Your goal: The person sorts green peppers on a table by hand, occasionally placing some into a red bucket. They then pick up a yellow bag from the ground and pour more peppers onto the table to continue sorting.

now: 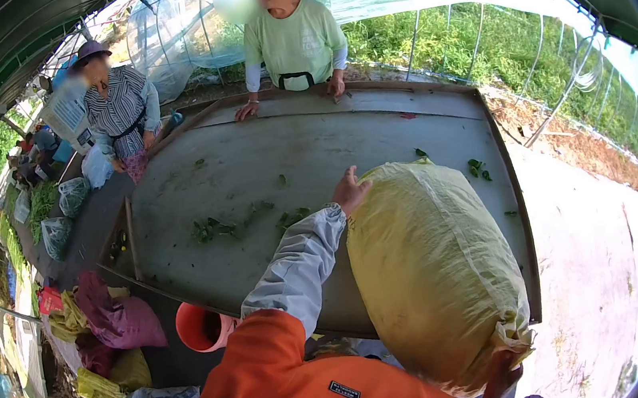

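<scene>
Sack [433, 272]: one, yellow, bulging, lower right of frame on worktop [265, 158]. Left hand [350, 191] flat against its top; right hand [504, 380] under its base, grip unclear. Two people at top.

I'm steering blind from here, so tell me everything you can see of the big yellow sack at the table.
The yellow sack is large, bulging and full, of woven plastic-looking cloth with a crinkled surface. It leans over the near edge of the grey table, its gathered, frayed end low at the near right. The left hand presses against its upper far side; the right hand grips beneath the gathered end, mostly hidden. Contents cannot be seen.
</scene>
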`<act>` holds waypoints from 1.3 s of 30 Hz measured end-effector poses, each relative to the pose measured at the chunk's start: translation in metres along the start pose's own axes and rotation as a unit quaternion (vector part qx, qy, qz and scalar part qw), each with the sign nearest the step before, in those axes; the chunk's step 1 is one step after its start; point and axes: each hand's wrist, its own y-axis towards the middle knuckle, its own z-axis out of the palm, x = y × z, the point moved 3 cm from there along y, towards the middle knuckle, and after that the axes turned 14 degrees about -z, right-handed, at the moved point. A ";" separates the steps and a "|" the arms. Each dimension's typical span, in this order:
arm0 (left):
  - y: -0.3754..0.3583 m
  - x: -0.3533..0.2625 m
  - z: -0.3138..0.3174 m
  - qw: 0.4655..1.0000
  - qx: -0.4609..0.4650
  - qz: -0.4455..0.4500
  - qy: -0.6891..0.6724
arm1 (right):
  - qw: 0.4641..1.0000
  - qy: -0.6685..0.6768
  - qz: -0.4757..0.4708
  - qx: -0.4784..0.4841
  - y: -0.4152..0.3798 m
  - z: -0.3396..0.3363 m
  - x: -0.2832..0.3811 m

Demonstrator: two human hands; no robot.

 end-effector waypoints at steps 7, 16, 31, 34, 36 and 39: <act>0.029 -0.036 0.031 0.986 0.018 0.089 0.143 | 0.993 -0.046 -0.101 -0.027 -0.001 0.007 0.022; 0.061 -0.081 0.096 0.950 0.149 0.018 0.275 | 0.985 -0.032 -0.103 -0.132 -0.005 0.020 0.045; 0.081 -0.075 0.147 0.920 0.085 -0.096 0.369 | 0.979 -0.095 -0.055 -0.171 -0.004 0.028 0.030; 0.093 -0.068 0.147 0.931 0.073 -0.079 0.350 | 0.976 -0.108 -0.055 -0.179 -0.001 0.028 0.030; 0.095 -0.062 0.148 0.932 0.070 -0.078 0.346 | 0.976 -0.110 -0.051 -0.180 0.000 0.028 0.029; 0.093 -0.063 0.143 0.951 0.075 -0.048 0.298 | 0.976 -0.110 -0.045 -0.182 0.000 0.028 0.027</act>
